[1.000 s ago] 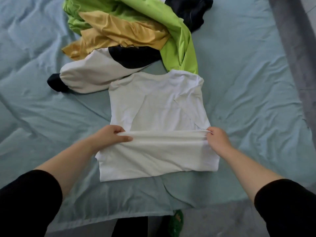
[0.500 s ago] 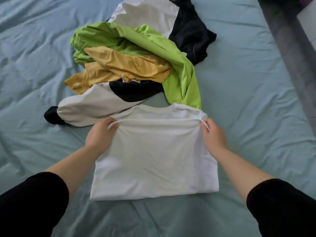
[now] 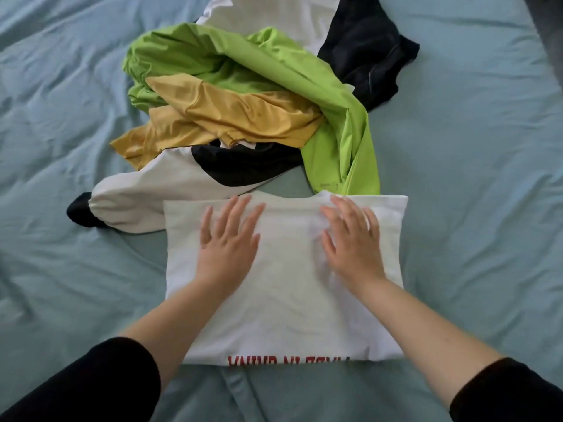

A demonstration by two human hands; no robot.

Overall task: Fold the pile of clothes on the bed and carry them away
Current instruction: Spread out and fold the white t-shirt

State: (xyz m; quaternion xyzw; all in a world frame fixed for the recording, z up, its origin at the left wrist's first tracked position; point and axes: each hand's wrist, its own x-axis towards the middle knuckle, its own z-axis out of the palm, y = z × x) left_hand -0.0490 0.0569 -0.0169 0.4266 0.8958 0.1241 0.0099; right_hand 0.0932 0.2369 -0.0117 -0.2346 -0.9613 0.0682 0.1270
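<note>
A white T-shirt [image 3: 286, 303] lies folded into a rectangle on the bed, with red lettering showing along its near edge. My left hand [image 3: 228, 242] and my right hand [image 3: 350, 239] both lie flat on its far half, fingers spread and pressing the cloth. Just beyond it sits the unfolded pile: a lime green garment [image 3: 274, 68], a mustard yellow one [image 3: 231, 117], and a white and black garment [image 3: 170, 190] with a dark cuff at the left.
The wrinkled pale blue bedsheet [image 3: 472, 178] spreads out on all sides. More black cloth [image 3: 368, 50] and white cloth [image 3: 271, 16] lie at the back of the pile. A strip of grey floor [image 3: 551, 28] shows at the top right.
My hands carried the shirt's near edge forward over its far half, let go of it, and now lie flat on the folded shirt.
</note>
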